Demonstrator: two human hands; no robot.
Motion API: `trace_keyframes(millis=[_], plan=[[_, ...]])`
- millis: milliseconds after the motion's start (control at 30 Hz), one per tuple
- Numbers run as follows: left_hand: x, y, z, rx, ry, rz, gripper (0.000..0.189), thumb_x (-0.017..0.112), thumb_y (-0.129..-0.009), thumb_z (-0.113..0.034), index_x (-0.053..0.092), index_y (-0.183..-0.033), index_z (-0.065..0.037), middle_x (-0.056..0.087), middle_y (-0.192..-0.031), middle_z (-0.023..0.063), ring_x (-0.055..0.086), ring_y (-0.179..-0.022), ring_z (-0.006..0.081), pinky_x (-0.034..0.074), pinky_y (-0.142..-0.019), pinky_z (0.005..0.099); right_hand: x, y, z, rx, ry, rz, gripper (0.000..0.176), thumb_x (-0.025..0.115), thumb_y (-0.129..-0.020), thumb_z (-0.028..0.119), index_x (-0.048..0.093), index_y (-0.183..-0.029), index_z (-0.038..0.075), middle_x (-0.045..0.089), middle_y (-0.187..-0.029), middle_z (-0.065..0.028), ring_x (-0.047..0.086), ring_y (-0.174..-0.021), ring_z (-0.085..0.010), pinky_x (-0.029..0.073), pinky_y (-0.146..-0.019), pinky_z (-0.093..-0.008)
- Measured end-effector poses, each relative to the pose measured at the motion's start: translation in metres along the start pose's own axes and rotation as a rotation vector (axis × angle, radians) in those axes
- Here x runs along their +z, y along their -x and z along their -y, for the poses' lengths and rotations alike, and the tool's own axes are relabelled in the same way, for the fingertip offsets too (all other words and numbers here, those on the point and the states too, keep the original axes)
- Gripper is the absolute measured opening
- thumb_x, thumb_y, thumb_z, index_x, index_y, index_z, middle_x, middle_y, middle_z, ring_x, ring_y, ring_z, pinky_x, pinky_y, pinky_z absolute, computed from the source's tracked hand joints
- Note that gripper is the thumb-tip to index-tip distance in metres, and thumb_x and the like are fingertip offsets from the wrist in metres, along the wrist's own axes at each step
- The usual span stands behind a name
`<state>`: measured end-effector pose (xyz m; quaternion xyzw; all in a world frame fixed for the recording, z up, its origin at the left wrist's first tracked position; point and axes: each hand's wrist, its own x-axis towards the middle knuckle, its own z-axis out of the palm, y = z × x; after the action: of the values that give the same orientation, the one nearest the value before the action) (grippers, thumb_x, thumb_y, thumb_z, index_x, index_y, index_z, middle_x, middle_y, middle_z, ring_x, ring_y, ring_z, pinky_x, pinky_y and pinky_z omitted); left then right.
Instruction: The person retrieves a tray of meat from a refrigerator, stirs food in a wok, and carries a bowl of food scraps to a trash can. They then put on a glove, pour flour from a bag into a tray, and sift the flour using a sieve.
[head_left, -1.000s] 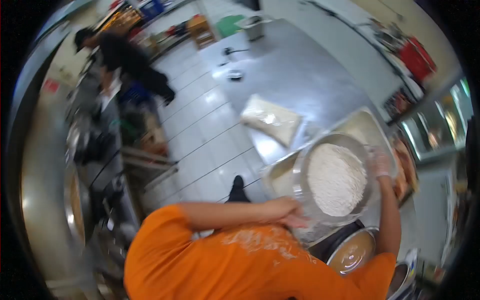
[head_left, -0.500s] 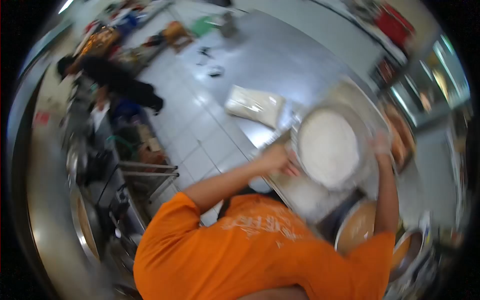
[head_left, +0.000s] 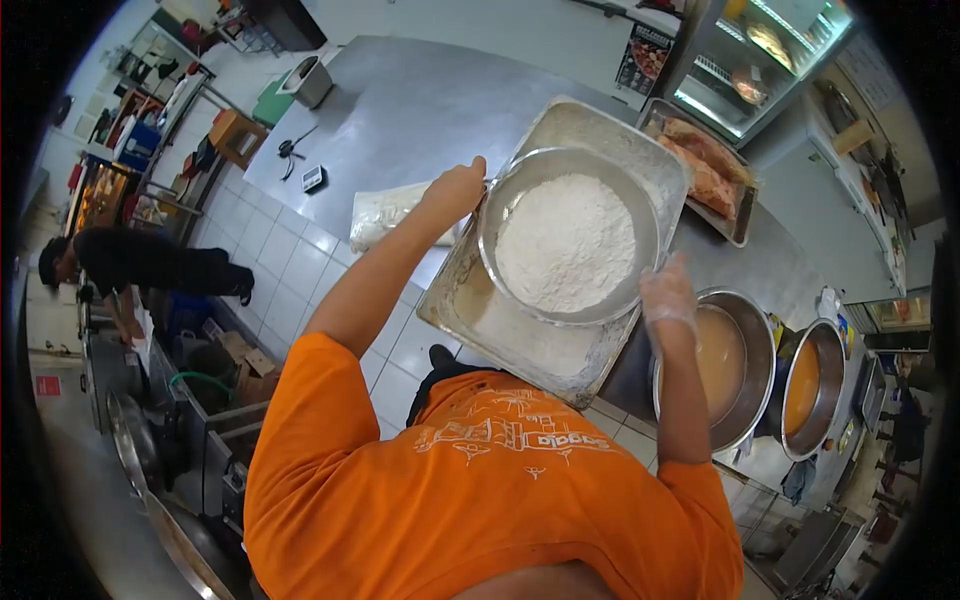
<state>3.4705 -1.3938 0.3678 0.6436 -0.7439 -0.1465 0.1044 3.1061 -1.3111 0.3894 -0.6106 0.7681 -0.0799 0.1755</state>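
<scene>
Because the flour bowl (head_left: pixel 645 222) was wide and well loaded, a hand at either side of its rim kept it balanced above the floury tray (head_left: pixel 510 335), or so it seemed. The left hand (head_left: pixel 458 192) was closed on the rim at the far left, and the right hand (head_left: pixel 668 292), in a clear glove, had its fingers drawn together on the rim at the near right. Whether the bowl's base touched the tray was hidden. Such a place, within the tray's outline, would have let spilled flour fall inside its walls.

White flour (head_left: pixel 565 243) lay heaped in the bowl, loose and uneven on top, with bare metal showing around it. The tray held a pale, powdery layer; its near corner reached past the edge of the surface (head_left: pixel 420 110). To the right of the tray stood a deep metal bowl (head_left: pixel 757 375) of thin, peach-coloured liquid (head_left: pixel 718 360), and farther right a smaller pot (head_left: pixel 828 400) of deeper orange liquid (head_left: pixel 802 385). Just beyond the tray's far right side, a shallow pan (head_left: pixel 742 236) held reddish pieces of meat (head_left: pixel 700 180). Left of the tray, a plastic packet (head_left: pixel 385 212) lay flat, its contents whitish.
</scene>
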Motion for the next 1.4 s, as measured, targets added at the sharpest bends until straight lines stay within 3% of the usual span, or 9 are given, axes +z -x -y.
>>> trace_keyframes(millis=[367, 500, 667, 800, 933, 1133, 1200, 1267, 1400], plan=[[0.026, -0.033, 0.022, 0.184, 0.018, 0.028, 0.028, 0.041, -0.095, -0.020, 0.057, -0.111, -0.003, 0.065, -0.088, 0.0246, 0.063, -0.083, 0.0410, 0.049, -0.072, 0.0496, 0.007, -0.035, 0.001, 0.005, -0.142, -0.096, 0.052, 0.045, -0.094, 0.031, 0.033, -0.134, 0.001, 0.063, -0.097, -0.0303, 0.061, -0.092, -0.0465, 0.047, -0.083, -0.0515], [0.027, 0.025, 0.030, 0.171, 0.051, 0.073, 0.039, 0.042, -0.094, -0.019, 0.049, -0.131, -0.009, 0.065, -0.095, 0.0265, 0.064, -0.086, 0.0418, 0.052, -0.075, 0.0458, 0.029, 0.016, 0.001, 0.098, -0.012, 0.034, 0.067, 0.043, -0.095, 0.032, 0.006, -0.151, 0.026, 0.064, -0.088, -0.0293, 0.063, -0.082, -0.0448, 0.047, -0.076, -0.0526], [0.021, -0.028, 0.018, 0.132, 0.177, 0.042, 0.042, 0.042, -0.095, -0.020, 0.047, -0.136, -0.010, 0.064, -0.103, 0.0267, 0.064, -0.089, 0.0432, 0.051, -0.081, 0.0444, -0.002, -0.001, 0.019, -0.031, -0.141, -0.056, 0.066, 0.043, -0.096, 0.031, 0.008, -0.150, 0.016, 0.063, -0.079, -0.0266, 0.062, -0.073, -0.0430, 0.048, -0.067, -0.0519], [0.035, 0.045, 0.041, 0.232, 0.128, 0.003, 0.040, 0.046, -0.095, -0.022, 0.049, -0.133, -0.008, 0.064, -0.095, 0.0256, 0.064, -0.080, 0.0422, 0.051, -0.069, 0.0468, 0.027, 0.031, 0.005, 0.088, 0.063, 0.093, 0.066, 0.043, -0.096, 0.033, 0.011, -0.150, 0.014, 0.064, -0.080, -0.0272, 0.063, -0.072, -0.0431, 0.050, -0.066, -0.0496], [0.025, -0.003, 0.026, 0.172, 0.207, 0.007, 0.044, 0.044, -0.093, -0.017, 0.046, -0.136, -0.010, 0.064, -0.085, 0.0270, 0.065, -0.077, 0.0423, 0.051, -0.068, 0.0505, 0.022, -0.007, 0.008, -0.072, -0.010, -0.164, 0.062, 0.044, -0.096, 0.032, 0.018, -0.150, 0.014, 0.062, -0.071, -0.0264, 0.062, -0.065, -0.0444, 0.047, -0.058, -0.0549], [0.021, 0.052, 0.035, 0.195, 0.096, 0.141, 0.047, 0.043, -0.095, -0.023, 0.042, -0.140, -0.011, 0.065, -0.089, 0.0288, 0.067, -0.079, 0.0409, 0.054, -0.072, 0.0486, 0.037, 0.014, 0.004, 0.086, 0.048, -0.043, 0.062, 0.045, -0.096, 0.034, 0.020, -0.148, 0.012, 0.064, -0.084, -0.0284, 0.061, -0.076, -0.0477, 0.048, -0.067, -0.0533], [0.066, -0.003, 0.055, 0.447, 0.018, -0.319, 0.044, 0.040, -0.097, -0.029, 0.044, -0.139, -0.016, 0.064, -0.100, 0.0263, 0.064, -0.089, 0.0422, 0.050, -0.079, 0.0480, 0.046, 0.005, -0.009, 0.007, -0.085, -0.152, 0.063, 0.046, -0.095, 0.034, 0.020, -0.148, 0.011, 0.064, -0.085, -0.0284, 0.061, -0.078, -0.0478, 0.048, -0.067, -0.0516], [0.032, -0.032, 0.019, 0.086, 0.177, 0.039, 0.044, 0.041, -0.097, -0.028, 0.043, -0.139, -0.013, 0.065, -0.097, 0.0251, 0.064, -0.088, 0.0418, 0.050, -0.076, 0.0475, 0.025, -0.033, 0.006, 0.025, -0.062, -0.182, 0.061, 0.044, -0.095, 0.035, 0.022, -0.148, 0.012, 0.064, -0.088, -0.0291, 0.061, -0.079, -0.0477, 0.048, -0.070, -0.0538], [0.036, 0.031, 0.029, 0.017, 0.160, 0.096, 0.046, 0.045, -0.096, -0.028, 0.042, -0.139, -0.014, 0.063, -0.096, 0.0272, 0.063, -0.087, 0.0429, 0.050, -0.075, 0.0483, 0.025, 0.014, 0.013, 0.133, 0.055, -0.113, 0.060, 0.043, -0.095, 0.038, 0.026, -0.146, 0.010, 0.063, -0.095, -0.0300, 0.061, -0.087, -0.0467, 0.047, -0.080, -0.0547]])
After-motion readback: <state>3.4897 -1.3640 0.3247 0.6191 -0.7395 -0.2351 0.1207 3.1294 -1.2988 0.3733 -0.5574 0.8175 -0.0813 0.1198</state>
